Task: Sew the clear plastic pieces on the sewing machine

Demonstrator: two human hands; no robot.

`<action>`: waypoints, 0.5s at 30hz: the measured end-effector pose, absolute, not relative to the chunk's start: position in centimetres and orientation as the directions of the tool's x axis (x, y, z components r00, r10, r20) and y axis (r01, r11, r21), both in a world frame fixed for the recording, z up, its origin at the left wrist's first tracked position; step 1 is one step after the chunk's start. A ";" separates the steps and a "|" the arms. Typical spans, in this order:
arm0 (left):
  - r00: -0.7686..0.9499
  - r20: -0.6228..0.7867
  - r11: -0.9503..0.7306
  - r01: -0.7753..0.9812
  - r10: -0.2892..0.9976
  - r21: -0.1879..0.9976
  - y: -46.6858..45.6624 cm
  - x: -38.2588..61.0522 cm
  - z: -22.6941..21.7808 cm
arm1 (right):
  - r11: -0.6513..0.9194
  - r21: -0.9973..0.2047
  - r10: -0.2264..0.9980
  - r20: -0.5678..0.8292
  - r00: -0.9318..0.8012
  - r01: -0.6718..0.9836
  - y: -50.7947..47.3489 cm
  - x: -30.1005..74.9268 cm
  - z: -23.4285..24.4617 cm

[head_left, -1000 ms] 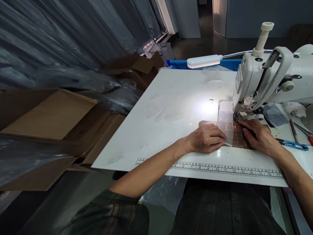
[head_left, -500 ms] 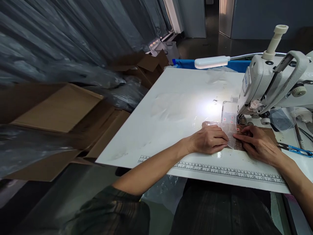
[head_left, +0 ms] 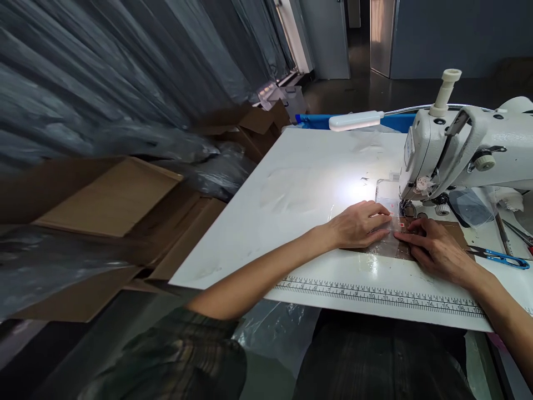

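My left hand (head_left: 361, 225) lies flat, fingers together, pressing a clear plastic piece with small red marks (head_left: 389, 240) onto a brown sheet (head_left: 460, 232) on the white sewing table (head_left: 300, 189). My right hand (head_left: 433, 249) rests palm down on the same stack, fingertips meeting the left hand's just in front of the needle. The white sewing machine (head_left: 466, 153) stands right behind both hands, its presser foot (head_left: 406, 209) over the far edge of the plastic.
A lamp (head_left: 356, 120) on a flexible neck lights the table. Blue-handled snips (head_left: 499, 256) and other tools lie to the right. A printed ruler (head_left: 375, 291) runs along the near table edge. Open cardboard boxes (head_left: 112, 200) and plastic sheeting fill the left.
Both hands have slid the plastic and brown sheet away from me, toward the presser foot. The plastic now lies flatter under my left hand.
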State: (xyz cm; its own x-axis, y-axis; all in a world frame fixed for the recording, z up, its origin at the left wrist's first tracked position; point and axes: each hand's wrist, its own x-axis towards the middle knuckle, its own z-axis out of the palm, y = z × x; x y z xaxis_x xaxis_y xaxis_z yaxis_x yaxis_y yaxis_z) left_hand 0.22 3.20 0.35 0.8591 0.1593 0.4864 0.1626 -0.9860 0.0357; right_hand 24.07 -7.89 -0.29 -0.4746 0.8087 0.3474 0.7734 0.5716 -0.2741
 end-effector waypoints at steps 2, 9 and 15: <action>0.886 0.434 -0.986 0.162 0.160 0.032 3.7 0.7 0.3 | 0.572 -0.285 0.811 0.340 -0.477 0.769 -7.9 24.1 -0.2; 0.931 0.331 -0.986 0.169 0.154 -0.016 4.7 1.5 -0.1 | 0.564 -0.297 0.815 0.351 -0.461 0.771 -7.9 24.0 -0.5; 0.940 0.316 -0.985 0.160 0.131 -0.067 4.8 1.5 -0.5 | 0.566 -0.273 0.809 0.363 -0.462 0.778 -8.1 24.0 -0.6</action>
State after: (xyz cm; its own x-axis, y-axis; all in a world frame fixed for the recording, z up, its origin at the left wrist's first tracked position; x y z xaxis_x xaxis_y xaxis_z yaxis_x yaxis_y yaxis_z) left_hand 1.53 4.81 -0.49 0.9398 0.1313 0.3156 0.1601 -0.9848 -0.0670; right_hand 23.99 -8.07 -0.64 -0.4616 0.8092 0.3635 0.7778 0.5663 -0.2728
